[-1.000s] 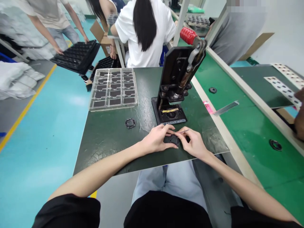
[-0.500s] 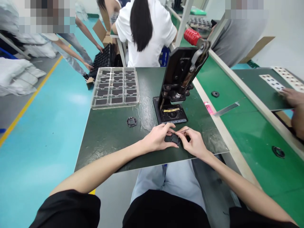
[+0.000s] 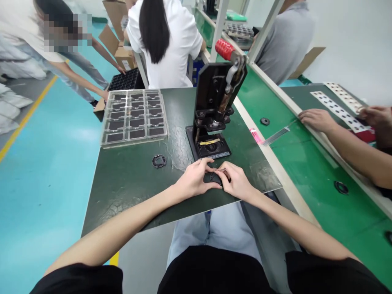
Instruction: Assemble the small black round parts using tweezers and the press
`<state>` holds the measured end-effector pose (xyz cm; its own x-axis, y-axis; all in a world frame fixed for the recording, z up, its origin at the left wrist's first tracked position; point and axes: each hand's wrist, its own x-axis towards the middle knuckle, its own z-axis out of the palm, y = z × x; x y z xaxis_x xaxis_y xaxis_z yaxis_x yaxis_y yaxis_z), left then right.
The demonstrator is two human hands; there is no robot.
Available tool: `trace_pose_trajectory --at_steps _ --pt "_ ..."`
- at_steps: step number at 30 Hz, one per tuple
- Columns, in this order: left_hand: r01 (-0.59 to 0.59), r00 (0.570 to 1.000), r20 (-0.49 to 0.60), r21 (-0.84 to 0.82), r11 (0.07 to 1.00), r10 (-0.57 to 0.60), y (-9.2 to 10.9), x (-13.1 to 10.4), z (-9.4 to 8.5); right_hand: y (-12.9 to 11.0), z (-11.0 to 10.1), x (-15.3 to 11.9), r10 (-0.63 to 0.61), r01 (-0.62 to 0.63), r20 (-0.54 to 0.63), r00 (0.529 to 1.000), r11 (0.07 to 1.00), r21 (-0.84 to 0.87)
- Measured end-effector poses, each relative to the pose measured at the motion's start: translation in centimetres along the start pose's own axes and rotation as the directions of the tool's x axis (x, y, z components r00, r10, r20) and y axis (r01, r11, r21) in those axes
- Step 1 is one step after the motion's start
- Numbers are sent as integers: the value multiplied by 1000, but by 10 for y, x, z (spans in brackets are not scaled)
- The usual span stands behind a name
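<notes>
My left hand [image 3: 192, 177] curves round a small black round plastic part [image 3: 214, 178] near the front of the dark green table, its thumb and fingers on the part's rim. From the other side my right hand [image 3: 235, 180] meets it, fingers pinched over the part on a thin stick-like tool, mostly hidden. Just behind both hands stands a black hand press [image 3: 219, 94] with a red-gripped lever [image 3: 224, 49] and a yellow strip [image 3: 210, 142] across its base. A second black ring-shaped part [image 3: 159, 161] lies left of my hands.
A clear compartment tray [image 3: 134, 118] of dark pieces sits at the table's back left. On the right, the green conveyor [image 3: 294, 163] carries black round parts [image 3: 341, 188] and thin strips [image 3: 276, 136]. Co-workers are ahead; one's hand [image 3: 317, 119] reaches in from the right.
The view has swung right, so the table sits further left. My right fingers have closed in over the part, and the stick shows less. A co-worker's hand at right has reached toward the conveyor.
</notes>
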<state>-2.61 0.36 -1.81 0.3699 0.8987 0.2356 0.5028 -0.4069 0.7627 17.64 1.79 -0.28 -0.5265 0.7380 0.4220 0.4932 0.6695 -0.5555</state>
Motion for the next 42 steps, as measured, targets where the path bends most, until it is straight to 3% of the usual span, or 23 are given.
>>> trace_pose_trajectory --at_steps 4,8,10,13,15,21,34,42 --pt "16 1000 12 3 1000 -16 2 1 -1 -1 0 1 106 -102 -20 994 984 143" --pt "50 998 23 -11 999 -50 3 2 -2 2 -15 1 289 -197 -284 914 929 313" --pt "57 998 20 -26 998 -57 3 2 -2 4 -27 1 202 -133 -340 918 967 215" --pt "56 998 9 -51 997 -56 4 1 -1 4 -45 1 -34 33 -202 979 999 -11" --pt "55 999 4 -62 997 -54 4 1 -1 3 -50 1 -104 92 -151 983 992 -88" --pt "54 999 5 -80 995 -53 5 1 -1 -5 -41 2 -168 160 -242 956 986 -52" --pt "35 999 0 -85 996 -35 4 0 0 -4 -25 -1 -80 93 -204 976 994 54" --pt "34 999 -3 -79 996 -34 5 0 0 -3 -25 -1 -171 176 -206 963 984 8"
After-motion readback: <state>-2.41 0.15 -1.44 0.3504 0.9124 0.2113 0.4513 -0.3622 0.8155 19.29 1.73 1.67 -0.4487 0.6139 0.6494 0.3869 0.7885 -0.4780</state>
